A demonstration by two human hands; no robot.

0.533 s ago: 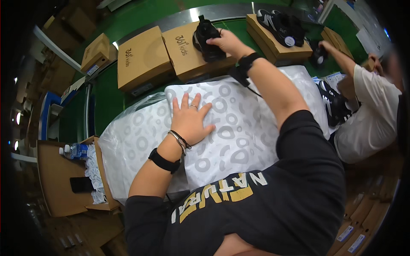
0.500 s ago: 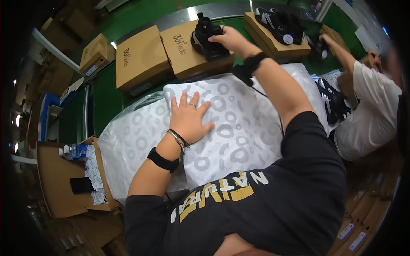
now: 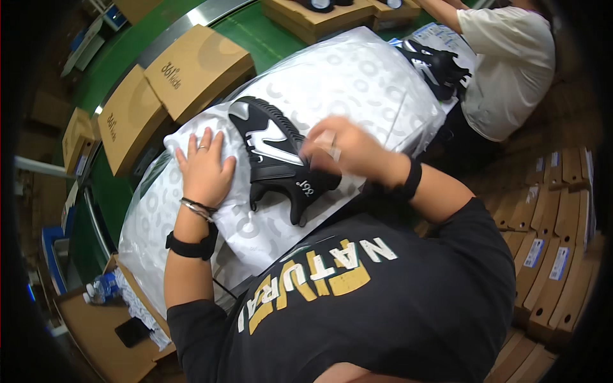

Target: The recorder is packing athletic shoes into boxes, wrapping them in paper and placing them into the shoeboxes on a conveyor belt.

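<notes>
A black sneaker (image 3: 281,150) with silver-white side panels lies on its side on patterned white wrapping paper (image 3: 246,233), its sole facing away from me. My left hand (image 3: 208,167) rests flat on the paper left of the sneaker, fingers spread. Beside the sole, close to the heel, hovers my right hand (image 3: 345,147), blurred by motion. Its fingers are curled, and a small pale piece shows at them; what it is I cannot make out. Whether these fingers touch the sneaker is unclear.
Closed brown shoeboxes (image 3: 198,70) stand on the green conveyor (image 3: 255,29). An open carton (image 3: 108,332) at lower left holds bottles, a phone and white slips. At right a person in a white shirt (image 3: 511,70) works near more black shoes (image 3: 437,67); stacked boxes (image 3: 543,268) stand behind.
The black sneaker came from a shoebox at the back onto the paper before me. My right hand drew back toward me and no longer grips its heel. The whole view has turned.
</notes>
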